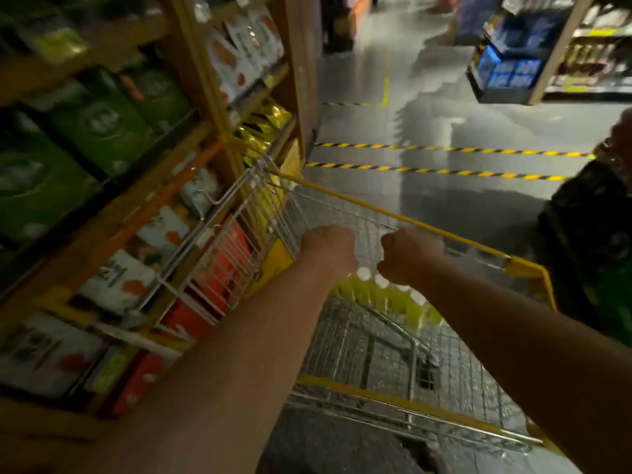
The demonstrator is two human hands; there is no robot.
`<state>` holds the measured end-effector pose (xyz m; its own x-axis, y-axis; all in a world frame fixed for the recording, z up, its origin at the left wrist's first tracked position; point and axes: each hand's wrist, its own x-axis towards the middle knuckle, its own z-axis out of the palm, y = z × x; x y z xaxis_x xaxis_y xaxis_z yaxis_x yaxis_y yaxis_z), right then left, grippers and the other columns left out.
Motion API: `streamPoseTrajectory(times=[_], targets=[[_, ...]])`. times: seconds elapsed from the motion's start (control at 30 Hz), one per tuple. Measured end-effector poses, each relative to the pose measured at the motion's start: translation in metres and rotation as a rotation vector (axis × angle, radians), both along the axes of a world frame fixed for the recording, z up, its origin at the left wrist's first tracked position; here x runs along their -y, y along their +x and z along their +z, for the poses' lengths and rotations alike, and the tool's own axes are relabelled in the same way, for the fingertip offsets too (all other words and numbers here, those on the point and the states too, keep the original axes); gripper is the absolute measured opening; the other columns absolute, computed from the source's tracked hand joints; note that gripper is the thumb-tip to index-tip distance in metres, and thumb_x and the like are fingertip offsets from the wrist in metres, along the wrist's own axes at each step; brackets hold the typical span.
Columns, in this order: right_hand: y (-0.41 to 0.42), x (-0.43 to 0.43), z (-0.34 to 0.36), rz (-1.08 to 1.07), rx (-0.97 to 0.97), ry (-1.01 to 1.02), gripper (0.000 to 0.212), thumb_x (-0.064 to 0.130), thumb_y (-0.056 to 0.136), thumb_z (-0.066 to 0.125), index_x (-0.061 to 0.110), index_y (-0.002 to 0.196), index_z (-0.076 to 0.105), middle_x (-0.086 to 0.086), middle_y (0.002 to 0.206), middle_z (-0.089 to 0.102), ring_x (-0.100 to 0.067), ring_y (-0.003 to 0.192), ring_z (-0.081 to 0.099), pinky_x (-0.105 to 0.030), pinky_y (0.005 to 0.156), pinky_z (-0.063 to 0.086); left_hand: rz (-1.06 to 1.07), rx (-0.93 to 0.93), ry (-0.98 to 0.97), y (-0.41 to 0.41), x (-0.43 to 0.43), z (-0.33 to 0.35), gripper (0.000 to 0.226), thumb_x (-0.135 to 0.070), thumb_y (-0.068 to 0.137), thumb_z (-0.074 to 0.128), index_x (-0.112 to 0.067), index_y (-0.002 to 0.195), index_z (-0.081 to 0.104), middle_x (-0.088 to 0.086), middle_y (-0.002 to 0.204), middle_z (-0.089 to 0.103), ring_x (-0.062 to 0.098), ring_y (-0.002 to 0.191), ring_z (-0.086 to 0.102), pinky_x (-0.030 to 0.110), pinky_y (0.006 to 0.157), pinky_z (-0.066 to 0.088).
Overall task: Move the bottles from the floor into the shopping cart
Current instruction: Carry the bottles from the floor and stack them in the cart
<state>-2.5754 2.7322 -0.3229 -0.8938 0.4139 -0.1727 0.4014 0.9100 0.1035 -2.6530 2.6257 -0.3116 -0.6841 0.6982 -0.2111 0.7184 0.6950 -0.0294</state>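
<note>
1. Yellow-green bottles [379, 297] with white caps, bundled as one pack, hung inside the shopping cart [342, 195], high in the basket and above its wire bottom.
2. Curled into a fist, the left hand [330, 249] sat over the left end of the pack, and the right hand [410, 258], also a fist, sat over the right end.
3. Hands were apart, each clamped on the top of the pack. Fingertips were hidden under the knuckles, so the exact grip spot could not be told.
4. Both bare forearms reached in from the near side, over the cart's near yellow rim.
5. Cart was silver wire with yellow trim, and its left side stood just beside a wooden shelf [205, 131].
6. Shelf carried green boxes [102, 124] up high, white and orange cartons [116, 285] lower down, and gold bags [270, 118] towards the far end.
7. Grey glossy floor [444, 97] lay beyond the cart, with two yellow-black tape stripes [444, 149] running across it.
8. Another person [591, 241] in dark patterned clothing stood at the right edge, near the cart's right corner. Whether they touched it could not be told.
9. Far right, a display [509, 70] held blue packs, too blurred to read.
</note>
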Motion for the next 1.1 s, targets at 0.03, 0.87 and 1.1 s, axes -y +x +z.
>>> streamPoseTrajectory(times=[0.03,0.87,1.1], targets=[[-0.002,0.012,0.009,0.046,-0.008,0.007,0.026,0.024,0.087,0.054,0.015,0.111,0.061,-0.007,0.114,0.062,-0.028,0.105,0.061,-0.03,0.066,0.04,0.047,-0.001,0.011,0.003,0.015,0.009,0.03,-0.029,0.092,0.055,-0.015,0.117,0.06,0.01,0.119,0.06,0.03,0.108,0.059,0.037,0.081,0.048],[0.309,0.484,0.119,1.499,-0.167,-0.034,0.022,0.029,0.09,0.052,0.015,0.106,0.06,-0.002,0.093,0.058,-0.022,0.086,0.057,-0.03,0.063,0.04,1.47,-0.127,-0.03,0.477,0.47,0.103,0.032,-0.034,0.089,0.055,-0.017,0.116,0.06,0.004,0.113,0.061,0.026,0.104,0.06,0.033,0.071,0.041],[0.541,0.589,0.111,1.802,-0.088,-0.13,0.018,0.026,0.09,0.051,0.014,0.099,0.062,0.0,0.082,0.054,-0.022,0.077,0.056,-0.03,0.063,0.042,1.834,-0.157,-0.043,0.746,0.534,0.102,0.035,-0.034,0.089,0.055,-0.02,0.121,0.06,0.005,0.124,0.059,0.026,0.116,0.057,0.034,0.086,0.046]])
